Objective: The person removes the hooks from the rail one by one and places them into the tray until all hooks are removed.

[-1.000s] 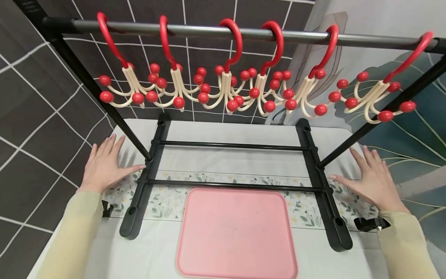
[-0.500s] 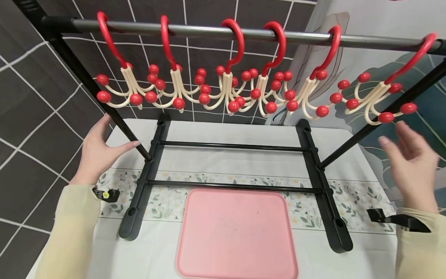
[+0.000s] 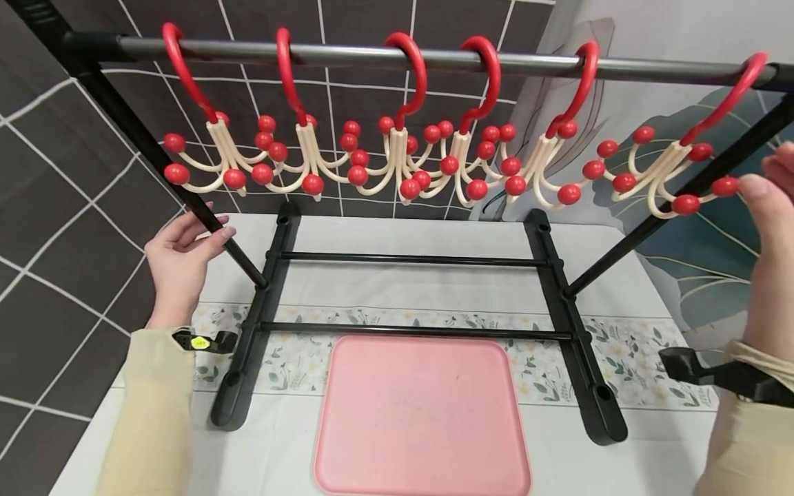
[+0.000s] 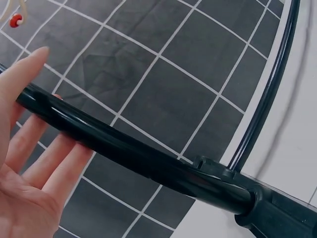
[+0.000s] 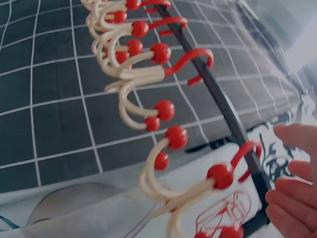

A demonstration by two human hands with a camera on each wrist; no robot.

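Several small octopus-shaped hangers [image 3: 400, 158], with red hooks, cream arms and red ball tips, hang along the top rail [image 3: 347, 55] of a black rack. My left hand [image 3: 180, 265] is around the left post [image 4: 133, 148], the thumb on the near side and the fingers passing behind it. At the far right my right hand [image 3: 775, 207] is raised beside the rack, cut off by the frame edge in the head view. In the right wrist view its fingers [image 5: 292, 198] are extended near the rail's end, close to the outermost hanger [image 5: 193, 198], and hold nothing.
The rack's two feet [image 3: 238, 386] stand on a white tablecloth with a floral band, joined by low crossbars [image 3: 415, 331]. A pink tray [image 3: 422, 420] lies in front. Dark grid-patterned cloth [image 3: 56, 275] hangs at the back and left; a pale curtain hangs right.
From beside the rack's feet, both hands have risen. The left has come to the left post, its fingers now around it; the right has moved up and outward to the right. The view shifts slightly.
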